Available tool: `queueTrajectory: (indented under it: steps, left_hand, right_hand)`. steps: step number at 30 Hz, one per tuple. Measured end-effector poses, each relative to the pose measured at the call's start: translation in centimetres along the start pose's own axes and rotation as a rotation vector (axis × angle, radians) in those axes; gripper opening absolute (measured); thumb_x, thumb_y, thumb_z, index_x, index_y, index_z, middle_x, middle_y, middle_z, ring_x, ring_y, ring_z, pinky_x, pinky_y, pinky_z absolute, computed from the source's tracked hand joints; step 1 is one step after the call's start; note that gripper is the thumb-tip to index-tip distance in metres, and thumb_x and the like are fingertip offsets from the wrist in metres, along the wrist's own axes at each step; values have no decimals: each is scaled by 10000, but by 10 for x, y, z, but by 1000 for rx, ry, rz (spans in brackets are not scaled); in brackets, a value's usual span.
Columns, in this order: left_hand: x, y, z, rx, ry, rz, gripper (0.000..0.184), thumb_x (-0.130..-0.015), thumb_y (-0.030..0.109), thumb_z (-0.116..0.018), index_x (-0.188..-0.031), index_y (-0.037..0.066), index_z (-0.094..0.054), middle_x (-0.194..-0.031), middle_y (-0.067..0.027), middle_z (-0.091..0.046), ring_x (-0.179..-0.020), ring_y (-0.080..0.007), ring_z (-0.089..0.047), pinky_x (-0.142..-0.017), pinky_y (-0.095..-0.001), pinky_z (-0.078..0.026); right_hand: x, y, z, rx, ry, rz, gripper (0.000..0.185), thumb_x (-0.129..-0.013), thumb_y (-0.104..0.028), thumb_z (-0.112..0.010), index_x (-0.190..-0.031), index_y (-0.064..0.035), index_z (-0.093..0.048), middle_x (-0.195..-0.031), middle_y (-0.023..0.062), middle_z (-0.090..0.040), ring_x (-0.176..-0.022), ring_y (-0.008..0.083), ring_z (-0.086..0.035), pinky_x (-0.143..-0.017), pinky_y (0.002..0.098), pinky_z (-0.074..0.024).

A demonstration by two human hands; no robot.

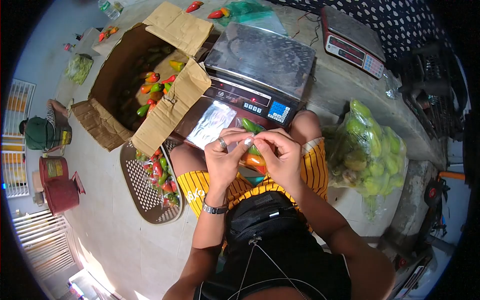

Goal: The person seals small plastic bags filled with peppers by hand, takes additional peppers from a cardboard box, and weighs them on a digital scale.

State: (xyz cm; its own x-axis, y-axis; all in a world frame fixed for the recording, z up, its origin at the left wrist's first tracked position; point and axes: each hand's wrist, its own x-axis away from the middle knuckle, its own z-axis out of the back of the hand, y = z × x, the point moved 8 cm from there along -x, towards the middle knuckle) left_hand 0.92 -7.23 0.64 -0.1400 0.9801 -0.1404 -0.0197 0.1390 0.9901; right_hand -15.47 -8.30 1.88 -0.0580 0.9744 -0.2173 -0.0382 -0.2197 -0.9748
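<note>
Both hands meet above my lap, close in front of the digital scale (pixel 257 70). My left hand (pixel 227 155), with a ring and a wristwatch below it, pinches the top of a small clear plastic bag of peppers (pixel 254 159). My right hand (pixel 278 154) pinches the same bag top, its fingertips nearly touching the left ones. Green and orange peppers show through the plastic below and between my hands. Flat, shiny plastic bags (pixel 212 122) lie just left of the scale's front.
An open cardboard box (pixel 167 112) of peppers stands at the left, above a perforated basket (pixel 142 192) holding bagged peppers. A large bag of green vegetables (pixel 372 155) rests at the right. A second scale (pixel 352 42) stands behind. Another person (pixel 42 131) is at the far left.
</note>
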Motion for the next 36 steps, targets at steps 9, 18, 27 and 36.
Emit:
queueTrajectory:
  steps: [9,18,27,36]
  left_hand:
    - [5,-16,-3,-5,-30,219,124,-900,3,-705,-1020,-22,-689,-1046,-94,-675,-996,-183,-634,-925,-311,-484]
    - [5,-24,-8,349,-258,233,73,-913,-24,-729,-986,-21,-731,-1017,-71,-712,-919,-137,-656,-838,-267,-511]
    - [12,-50,-2,565,-130,433,141,-868,-11,-786,-1009,-23,-779,-972,-118,-774,-807,-132,-697,-739,-258,-541]
    - [6,-46,-10,376,-78,438,93,-910,5,-751,-1003,-2,-757,-861,-20,-733,-677,-53,-602,-586,-196,-448]
  right_hand:
    - [-10,-8,-1,13,-75,-47,169,-912,5,-720,-1079,-2,-746,-953,94,-731,-819,143,-704,-711,262,-536]
    - [-19,-38,3,267,-362,422,235,-797,53,-769,-1012,-39,-776,-965,103,-735,-863,233,-721,-759,328,-585]
    - [-16,-46,0,311,-227,474,231,-764,74,-773,-966,-38,-758,-923,81,-664,-798,230,-673,-702,325,-548]
    - [-18,9,9,117,-119,116,167,-800,6,-821,-953,-44,-778,-953,22,-660,-695,69,-597,-586,223,-456]
